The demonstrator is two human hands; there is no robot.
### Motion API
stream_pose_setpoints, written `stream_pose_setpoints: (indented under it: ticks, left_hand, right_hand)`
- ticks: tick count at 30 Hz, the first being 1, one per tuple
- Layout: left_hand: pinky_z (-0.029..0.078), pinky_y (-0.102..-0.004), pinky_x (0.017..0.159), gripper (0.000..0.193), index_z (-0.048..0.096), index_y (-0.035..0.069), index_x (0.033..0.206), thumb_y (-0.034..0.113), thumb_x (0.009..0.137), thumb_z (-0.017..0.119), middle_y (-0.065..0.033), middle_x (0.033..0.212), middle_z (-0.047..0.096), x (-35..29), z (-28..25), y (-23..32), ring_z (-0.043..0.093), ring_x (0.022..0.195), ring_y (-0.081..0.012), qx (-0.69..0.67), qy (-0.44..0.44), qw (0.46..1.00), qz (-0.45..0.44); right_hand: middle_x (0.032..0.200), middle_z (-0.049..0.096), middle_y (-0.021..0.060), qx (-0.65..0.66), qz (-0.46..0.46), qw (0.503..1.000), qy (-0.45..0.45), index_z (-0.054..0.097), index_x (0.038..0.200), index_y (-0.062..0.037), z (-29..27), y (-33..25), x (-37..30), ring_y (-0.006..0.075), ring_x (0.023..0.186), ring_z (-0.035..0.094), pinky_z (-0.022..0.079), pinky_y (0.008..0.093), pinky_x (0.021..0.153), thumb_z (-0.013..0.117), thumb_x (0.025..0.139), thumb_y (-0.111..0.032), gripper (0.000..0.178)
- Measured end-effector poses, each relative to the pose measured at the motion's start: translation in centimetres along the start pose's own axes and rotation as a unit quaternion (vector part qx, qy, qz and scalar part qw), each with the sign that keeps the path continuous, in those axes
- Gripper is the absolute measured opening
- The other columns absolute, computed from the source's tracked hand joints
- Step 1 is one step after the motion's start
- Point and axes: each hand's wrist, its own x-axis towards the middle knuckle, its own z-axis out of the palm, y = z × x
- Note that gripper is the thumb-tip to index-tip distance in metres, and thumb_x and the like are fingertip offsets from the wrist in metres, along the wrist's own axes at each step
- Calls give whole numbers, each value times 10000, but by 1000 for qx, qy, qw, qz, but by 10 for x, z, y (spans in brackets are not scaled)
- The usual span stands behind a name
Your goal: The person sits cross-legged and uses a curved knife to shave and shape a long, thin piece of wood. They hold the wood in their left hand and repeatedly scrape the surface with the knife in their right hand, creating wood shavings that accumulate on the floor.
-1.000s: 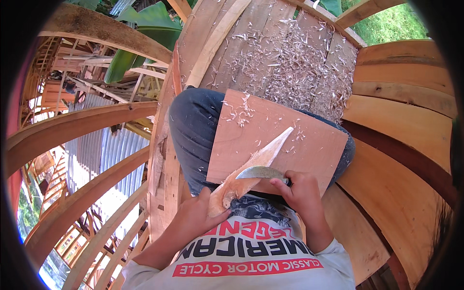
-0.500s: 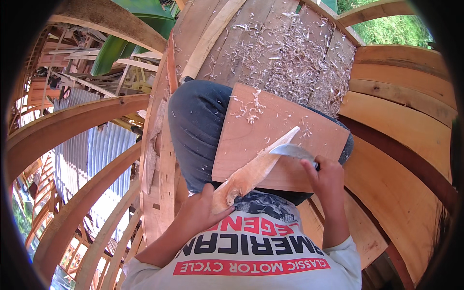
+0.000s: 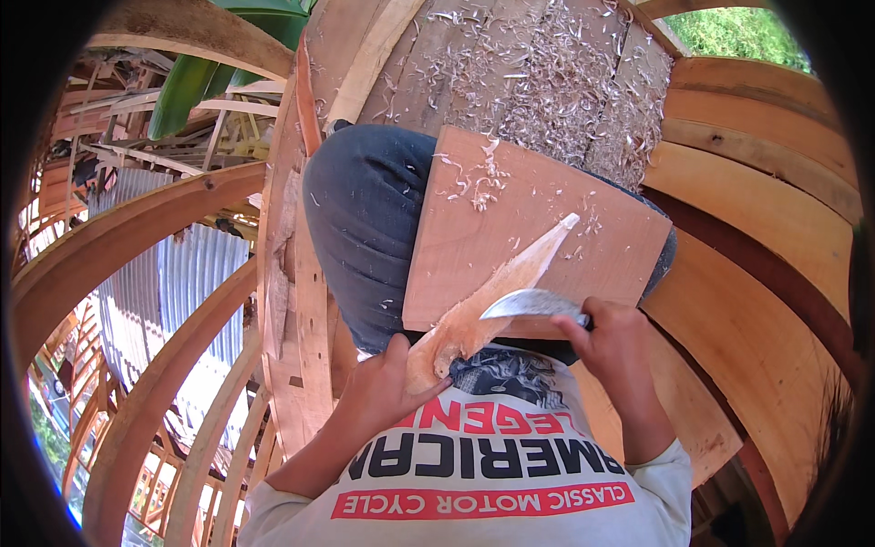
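My left hand (image 3: 394, 387) is closed round the thick near end of a pale carved piece of wood (image 3: 488, 305), which tapers to a sharp point away from me. Across my lap lies a flat reddish-brown board (image 3: 547, 228), and the tapered part of the carved wood rests over it. In my right hand (image 3: 609, 333) is a curved-blade knife (image 3: 529, 304), gripped by its dark handle. Its blade points left, with the tip at the right edge of the carved wood; whether it touches cannot be made out. A few curled shavings (image 3: 486, 178) sit on the board's far left corner.
Wood shavings (image 3: 565, 91) cover the plank floor ahead. Curved planks (image 3: 756, 246) rise on the right, and bent wooden ribs (image 3: 137, 214) stand on the left. Beyond those ribs are corrugated metal sheets (image 3: 196, 283) and stacked timber. A green leaf (image 3: 187, 91) hangs at the upper left.
The knife has come back toward me and to the left along the carved wood's edge, its blade now pointing more squarely left. My left hand keeps its grip. The whole view has shifted slightly.
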Motion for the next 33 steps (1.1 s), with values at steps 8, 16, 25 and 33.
stream_pose_setpoints:
  ticks: [8,16,25,33]
  left_hand:
    - [510,-427,569,582,439,14,899,512,753,703,-228,670,612,1,0,-2,651,652,-386,-4,-20,1000,-12]
    - [510,-416,566,581,439,13,898,505,750,711,-217,664,614,3,-1,2,650,634,-380,9,-30,999,-24]
    - [506,-406,553,574,435,18,897,491,746,723,-203,635,609,-2,11,-8,653,618,-361,-32,0,999,5]
    - [506,-406,552,567,428,14,913,472,756,724,-214,638,603,-3,9,-6,649,615,-371,-17,-9,1000,9]
  right_hand:
    - [636,612,193,-79,55,986,135,668,717,9,5,41,31,349,591,624,484,393,545,623,781,-565,579]
    - [610,604,181,33,-34,999,1,674,713,-6,18,-10,-6,338,567,616,478,390,527,646,759,-559,556]
    - [562,589,173,-64,47,990,115,673,697,-17,7,25,37,324,541,622,478,383,486,624,753,-616,604]
    - [562,589,176,-77,31,983,161,677,724,-2,12,28,41,347,555,617,479,385,493,608,777,-611,616]
